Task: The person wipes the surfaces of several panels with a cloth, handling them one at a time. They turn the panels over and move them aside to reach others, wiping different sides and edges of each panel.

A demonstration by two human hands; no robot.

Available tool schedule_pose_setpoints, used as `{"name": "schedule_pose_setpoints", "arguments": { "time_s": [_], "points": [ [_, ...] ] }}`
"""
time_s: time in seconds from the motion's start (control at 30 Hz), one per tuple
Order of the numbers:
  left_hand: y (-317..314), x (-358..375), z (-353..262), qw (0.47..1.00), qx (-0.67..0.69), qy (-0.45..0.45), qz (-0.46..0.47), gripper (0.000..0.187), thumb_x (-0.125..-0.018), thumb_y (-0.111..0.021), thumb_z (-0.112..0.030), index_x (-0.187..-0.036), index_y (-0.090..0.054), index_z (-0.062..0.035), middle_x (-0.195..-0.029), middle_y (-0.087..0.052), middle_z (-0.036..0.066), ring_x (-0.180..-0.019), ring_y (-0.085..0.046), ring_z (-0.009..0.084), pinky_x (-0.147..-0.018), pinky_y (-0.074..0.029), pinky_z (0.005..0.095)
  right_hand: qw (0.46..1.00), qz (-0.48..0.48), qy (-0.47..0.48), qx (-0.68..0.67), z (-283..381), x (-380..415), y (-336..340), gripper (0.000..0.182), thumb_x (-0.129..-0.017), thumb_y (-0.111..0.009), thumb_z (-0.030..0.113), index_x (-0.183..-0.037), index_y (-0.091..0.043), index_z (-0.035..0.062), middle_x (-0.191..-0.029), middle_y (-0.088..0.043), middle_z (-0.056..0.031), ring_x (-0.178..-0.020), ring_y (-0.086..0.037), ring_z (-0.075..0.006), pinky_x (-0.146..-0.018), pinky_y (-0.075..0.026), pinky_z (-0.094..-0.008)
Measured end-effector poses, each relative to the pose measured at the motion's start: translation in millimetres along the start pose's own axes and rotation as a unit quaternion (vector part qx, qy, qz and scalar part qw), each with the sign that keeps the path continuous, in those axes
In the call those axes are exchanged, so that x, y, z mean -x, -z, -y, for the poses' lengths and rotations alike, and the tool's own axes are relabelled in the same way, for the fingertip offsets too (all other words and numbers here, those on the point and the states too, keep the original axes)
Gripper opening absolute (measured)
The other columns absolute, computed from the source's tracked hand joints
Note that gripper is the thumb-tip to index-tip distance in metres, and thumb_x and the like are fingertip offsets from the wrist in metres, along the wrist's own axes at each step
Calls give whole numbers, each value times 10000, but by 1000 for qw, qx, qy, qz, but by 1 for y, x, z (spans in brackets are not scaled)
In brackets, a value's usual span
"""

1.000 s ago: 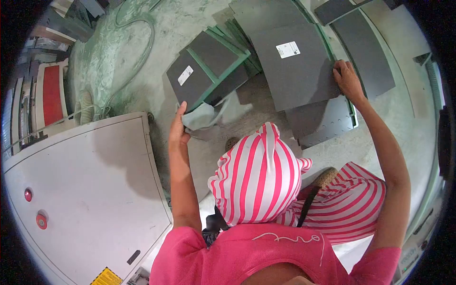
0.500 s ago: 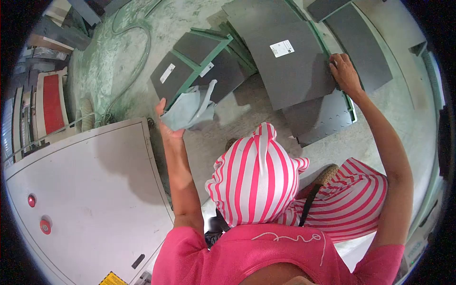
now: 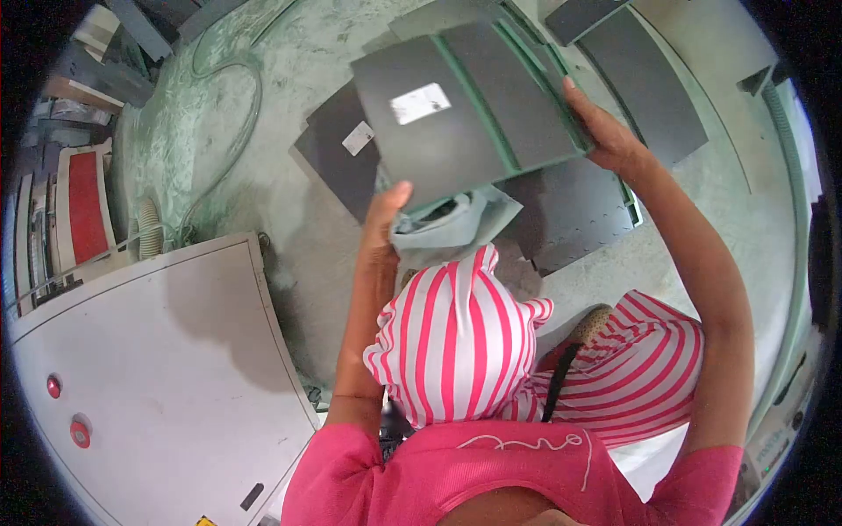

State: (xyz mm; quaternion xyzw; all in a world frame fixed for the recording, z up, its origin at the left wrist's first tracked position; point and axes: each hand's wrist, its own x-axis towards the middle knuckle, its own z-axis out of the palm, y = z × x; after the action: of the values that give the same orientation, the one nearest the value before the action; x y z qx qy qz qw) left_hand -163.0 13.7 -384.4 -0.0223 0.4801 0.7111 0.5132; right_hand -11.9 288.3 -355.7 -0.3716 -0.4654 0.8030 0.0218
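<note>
A dark grey panel (image 3: 456,131) with green strips and a white label (image 3: 420,103) is raised between both hands. My left hand (image 3: 386,215) grips its lower left corner, with a pale grey-blue cloth (image 3: 456,226) bunched against that hand and under the panel's edge. The fingers of my right hand (image 3: 607,131) are closed on the panel's right edge. Below it lies another dark panel (image 3: 338,145) with a white label, and a further one (image 3: 570,210) is partly covered at the lower right.
More dark panels (image 3: 645,88) lie at the upper right. A white cabinet (image 3: 158,351) with red buttons stands at the lower left. On the floor a hose (image 3: 254,114) curves at the upper left, near a red-and-white piece (image 3: 86,206).
A labelled panel has come up off the floor, tilted and held at both sides. My left hand has moved right with the cloth; my right hand has shifted slightly up and left.
</note>
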Motion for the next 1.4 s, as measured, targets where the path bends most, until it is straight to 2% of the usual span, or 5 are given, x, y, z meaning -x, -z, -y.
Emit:
{"name": "schedule_pose_setpoints", "arguments": {
  "time_s": [0.33, 0.47, 0.63, 1.13, 1.4],
  "points": [
    [-8, -18, 31, 981, -190, 21, 28, 600, -742, -627, -404, -1154, -479, 6, -1044, -560, 110, -916, -541, 177, -799, -419, 292, 971, -165, -9, 171, -27, -7, 34, 598, -799, -565, 440, -1132, -440, -41, -1046, -544, -123, -928, -538, -219, -802, -436, -303],
    [6, -26, 38, 942, -329, 14, 55, 573, -745, -599, -471, -1077, -549, -7, -968, -583, 107, -893, -527, 163, -772, -412, 289, 973, -30, -35, 226, -8, -1, 44, 823, -793, -550, 476, -1300, -215, -80, -1229, -398, -235, -1129, -424, -276, -931, -350, -327],
    [8, -33, 42, 910, -413, 5, 48, 555, -728, -590, -503, -937, -598, 11, -821, -608, 122, -767, -560, 187, -683, -432, 341, 851, -118, 2, 512, -8, -6, 45, 583, -792, -563, 436, -1034, -481, -87, -977, -558, -259, -932, -560, -295, -785, -420, -368],
    [-1, -41, 43, 799, -599, 24, 45, 629, -701, -547, -564, -809, -621, 51, -729, -597, 254, -748, -605, 369, -659, -444, 406, 603, -223, 130, 755, -13, -13, 47, 238, -829, -498, 220, -959, -501, 20, -910, -565, -200, -840, -566, -376, -722, -456, -461],
    [-14, -19, 6, 771, -631, 86, 30, 610, -699, -559, -552, -819, -612, 43, -721, -599, 208, -714, -600, 306, -662, -444, 375, 655, -247, 97, 708, -22, -11, 48, 245, -826, -495, 191, -1031, -480, 57, -936, -553, -183, -859, -564, -363, -716, -461, -450]
  ]
}}
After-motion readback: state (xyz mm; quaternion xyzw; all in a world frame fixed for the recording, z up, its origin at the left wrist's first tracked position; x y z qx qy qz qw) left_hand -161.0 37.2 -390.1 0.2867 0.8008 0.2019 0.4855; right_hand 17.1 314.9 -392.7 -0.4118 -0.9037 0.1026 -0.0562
